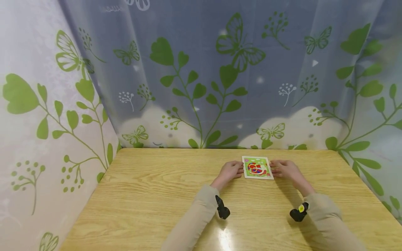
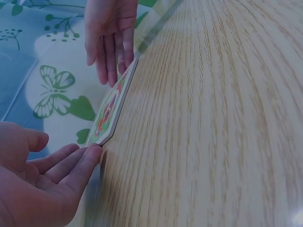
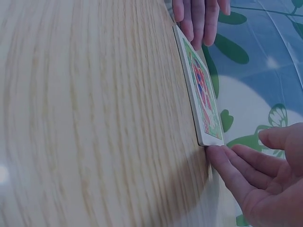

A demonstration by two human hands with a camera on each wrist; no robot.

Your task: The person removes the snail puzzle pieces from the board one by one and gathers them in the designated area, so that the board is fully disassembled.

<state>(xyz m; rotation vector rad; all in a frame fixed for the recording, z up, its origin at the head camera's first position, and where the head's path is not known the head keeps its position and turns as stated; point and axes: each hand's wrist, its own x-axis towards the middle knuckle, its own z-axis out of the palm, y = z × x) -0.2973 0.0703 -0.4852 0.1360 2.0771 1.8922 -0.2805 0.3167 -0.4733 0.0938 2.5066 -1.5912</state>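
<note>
A small square picture board (image 1: 257, 168), like a child's puzzle, lies flat on the wooden table. It has a white border and a green picture with a red and blue spiral, perhaps a snail. My left hand (image 1: 230, 170) is at the board's left edge, its fingertips touching the side in the left wrist view. On the opposite side, my right hand (image 1: 286, 170) has its fingertips against the right edge, as the right wrist view shows. Fingers of both hands are extended, and the thumbs stand away from the board. Neither hand curls round it.
The light wooden table (image 1: 141, 195) stretches to both sides and toward me. Behind its far edge, close to the board, hangs a blue-grey curtain (image 1: 194, 115) with green leaves and butterflies. Similar patterned cloth (image 1: 47, 139) flanks the left side. Black devices are strapped at both wrists.
</note>
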